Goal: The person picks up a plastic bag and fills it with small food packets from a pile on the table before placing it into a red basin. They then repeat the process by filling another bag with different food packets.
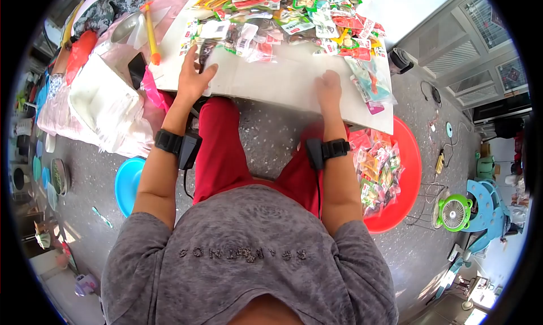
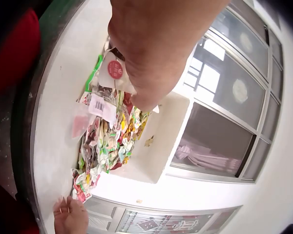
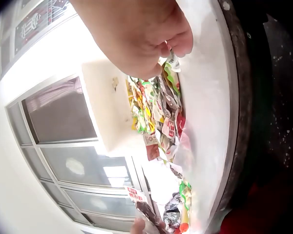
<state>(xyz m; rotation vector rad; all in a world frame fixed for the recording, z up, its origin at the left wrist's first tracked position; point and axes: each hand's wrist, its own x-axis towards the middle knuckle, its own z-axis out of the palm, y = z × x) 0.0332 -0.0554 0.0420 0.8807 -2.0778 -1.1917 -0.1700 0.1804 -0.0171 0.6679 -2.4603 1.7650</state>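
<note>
A speckled grey floor [image 1: 266,144] lies under a white table [image 1: 283,82] whose far half is heaped with packets [image 1: 283,14]. The person sits at the near edge, both forearms reaching straight forward. The left hand [image 1: 195,79] lies flat, fingers [image 1: 192,56] spread wide with the thumb out, and presses on the packets at the near left of the heap. The right hand [image 1: 329,90] rests on bare table just inside the near edge, its fingers [image 3: 178,41] curled under. Whether they pinch a packet cannot be told. Between the hands runs an open strip of table. A red basin [image 1: 410,172] of packets sits on the floor beside the right arm, and a blue basin [image 1: 127,181] beside the left.
</note>
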